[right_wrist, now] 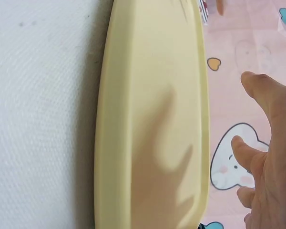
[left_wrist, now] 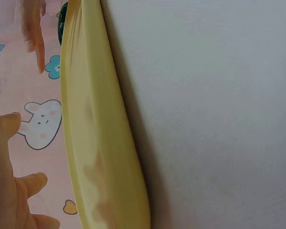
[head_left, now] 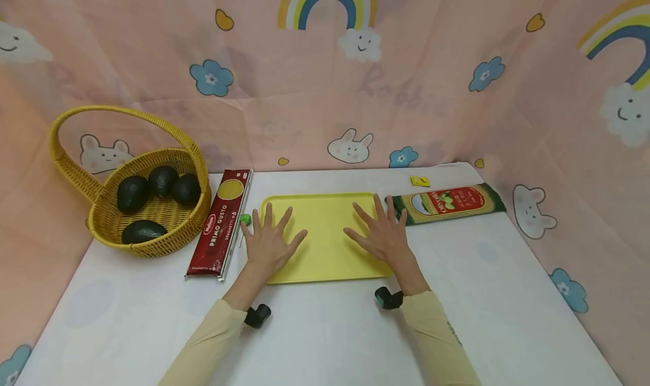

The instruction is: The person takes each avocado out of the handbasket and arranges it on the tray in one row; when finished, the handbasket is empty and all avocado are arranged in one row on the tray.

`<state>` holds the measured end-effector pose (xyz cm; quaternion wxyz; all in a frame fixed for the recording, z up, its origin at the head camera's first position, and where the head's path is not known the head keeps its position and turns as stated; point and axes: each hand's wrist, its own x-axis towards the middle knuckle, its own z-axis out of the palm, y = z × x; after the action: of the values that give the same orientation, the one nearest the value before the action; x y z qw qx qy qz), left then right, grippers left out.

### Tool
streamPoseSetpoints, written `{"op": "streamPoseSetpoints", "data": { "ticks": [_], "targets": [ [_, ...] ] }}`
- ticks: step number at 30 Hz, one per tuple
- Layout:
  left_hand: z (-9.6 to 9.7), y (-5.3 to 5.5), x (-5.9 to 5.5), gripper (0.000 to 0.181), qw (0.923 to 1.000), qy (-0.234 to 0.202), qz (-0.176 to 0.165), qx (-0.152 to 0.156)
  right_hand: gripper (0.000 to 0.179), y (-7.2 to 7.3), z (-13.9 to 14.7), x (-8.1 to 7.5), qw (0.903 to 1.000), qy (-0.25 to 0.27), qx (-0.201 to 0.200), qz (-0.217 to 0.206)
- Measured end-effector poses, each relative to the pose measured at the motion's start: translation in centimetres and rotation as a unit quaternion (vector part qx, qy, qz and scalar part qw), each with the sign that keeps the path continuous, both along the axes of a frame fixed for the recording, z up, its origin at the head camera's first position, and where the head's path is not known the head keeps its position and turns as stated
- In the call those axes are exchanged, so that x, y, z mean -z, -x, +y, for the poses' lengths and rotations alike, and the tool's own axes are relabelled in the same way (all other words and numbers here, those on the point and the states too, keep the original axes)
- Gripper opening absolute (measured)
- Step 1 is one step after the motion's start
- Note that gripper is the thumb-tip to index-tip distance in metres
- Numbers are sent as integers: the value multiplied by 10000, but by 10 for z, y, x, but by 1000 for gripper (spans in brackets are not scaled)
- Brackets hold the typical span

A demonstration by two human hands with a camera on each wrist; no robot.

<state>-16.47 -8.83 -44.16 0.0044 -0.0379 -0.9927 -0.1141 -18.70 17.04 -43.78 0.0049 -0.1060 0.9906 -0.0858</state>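
Observation:
Both hands hover with fingers spread over a yellow rectangular tray (head_left: 325,239) in the head view. My left hand (head_left: 266,242) is above the tray's left end, holding nothing. Above its right end is my right hand (head_left: 384,237), also holding nothing. The left wrist view has part of the left hand (left_wrist: 12,186) at its left side, apart from the tray (left_wrist: 97,119). In the right wrist view the right hand (right_wrist: 271,152) stays clear of the tray (right_wrist: 157,62), and a finger-shaped shadow falls on the tray's surface.
A wicker basket (head_left: 170,233) with several dark avocados (head_left: 133,194) stands at the left. Beside it lies a red spaghetti pack (head_left: 218,233), with a small green object (head_left: 246,219) close by. At the right are a green-and-red Olivoilà pack (head_left: 454,201) and a small yellow packet (head_left: 420,181).

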Motion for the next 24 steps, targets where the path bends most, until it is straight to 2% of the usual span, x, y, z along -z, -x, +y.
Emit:
{"op": "streamPoseSetpoints", "data": {
  "ticks": [10,24],
  "targets": [
    [-4,-1,-3,73,9998,-152,76,-47,73,-2,1,-2,10000,5,-15,39],
    [-5,-3,-2,73,9998,-110,149,-77,72,-3,6,-2,9999,91,-31,103]
  ]
}}
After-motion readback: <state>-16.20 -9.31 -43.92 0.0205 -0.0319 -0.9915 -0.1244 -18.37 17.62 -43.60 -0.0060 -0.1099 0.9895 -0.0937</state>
